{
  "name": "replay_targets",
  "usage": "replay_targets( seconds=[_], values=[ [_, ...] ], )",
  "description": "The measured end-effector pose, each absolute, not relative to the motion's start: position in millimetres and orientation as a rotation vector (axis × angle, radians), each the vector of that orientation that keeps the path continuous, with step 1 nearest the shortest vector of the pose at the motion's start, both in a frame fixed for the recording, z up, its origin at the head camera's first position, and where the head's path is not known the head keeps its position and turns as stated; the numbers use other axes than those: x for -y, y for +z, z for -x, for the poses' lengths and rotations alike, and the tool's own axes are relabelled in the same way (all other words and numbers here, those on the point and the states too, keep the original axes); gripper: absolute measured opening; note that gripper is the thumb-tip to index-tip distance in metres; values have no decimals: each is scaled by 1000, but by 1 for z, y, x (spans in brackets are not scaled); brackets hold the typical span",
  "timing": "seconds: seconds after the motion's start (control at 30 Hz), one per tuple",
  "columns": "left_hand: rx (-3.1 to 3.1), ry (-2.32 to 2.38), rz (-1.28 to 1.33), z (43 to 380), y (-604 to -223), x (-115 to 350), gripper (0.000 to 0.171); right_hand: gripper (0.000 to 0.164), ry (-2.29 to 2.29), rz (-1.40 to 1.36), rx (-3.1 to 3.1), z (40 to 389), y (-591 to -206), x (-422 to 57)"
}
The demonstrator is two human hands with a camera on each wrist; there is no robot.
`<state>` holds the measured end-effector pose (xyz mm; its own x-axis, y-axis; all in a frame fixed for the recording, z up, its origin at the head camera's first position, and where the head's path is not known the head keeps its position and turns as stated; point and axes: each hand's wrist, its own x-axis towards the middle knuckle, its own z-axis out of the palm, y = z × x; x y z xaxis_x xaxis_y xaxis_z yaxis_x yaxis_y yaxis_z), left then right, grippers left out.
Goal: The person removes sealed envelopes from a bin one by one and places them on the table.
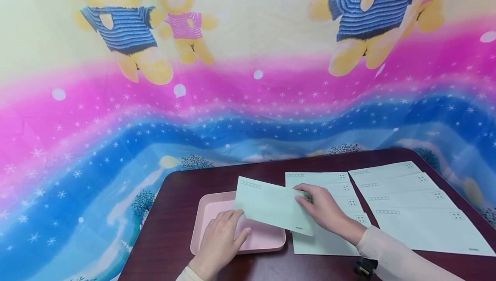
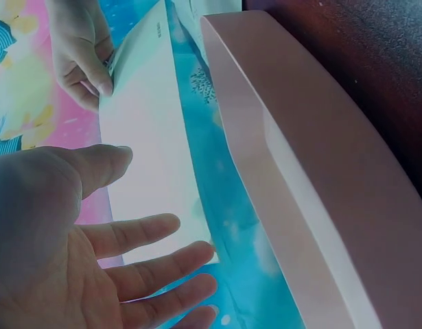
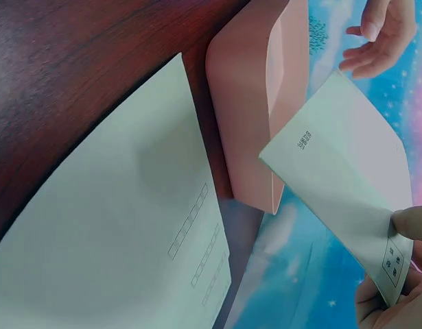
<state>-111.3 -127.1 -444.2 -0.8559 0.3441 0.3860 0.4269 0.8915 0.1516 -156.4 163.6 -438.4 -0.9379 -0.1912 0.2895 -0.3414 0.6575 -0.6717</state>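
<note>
My right hand [image 1: 324, 208] pinches a pale envelope [image 1: 271, 207] at its right end, thumb on the printed face, and holds it tilted above the pink tray [image 1: 263, 239]. At the envelope's lower left corner is my left hand [image 1: 221, 236], over the left part of the tray. Its fingers are spread and relaxed in the left wrist view, with the envelope [image 2: 145, 137] just beyond the fingertips [image 2: 197, 253]. The tray's floor is partly hidden by the envelope and the left hand.
Right of the tray lies an overlapping column of similar envelopes [image 1: 317, 242], and further right a second column [image 1: 430, 233]. All rest on a dark reddish-brown table [image 1: 155, 238]. Behind it hangs a cloth [image 1: 248, 91] printed with bears and snowflakes.
</note>
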Motion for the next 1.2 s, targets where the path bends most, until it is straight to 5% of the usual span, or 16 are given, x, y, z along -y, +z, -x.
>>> replay_targets(
  seconds=[1.2],
  values=[
    [2748,-301,679,108,-447,102,43,23,1043,-325,2755,133,-439,-241]
  ],
)
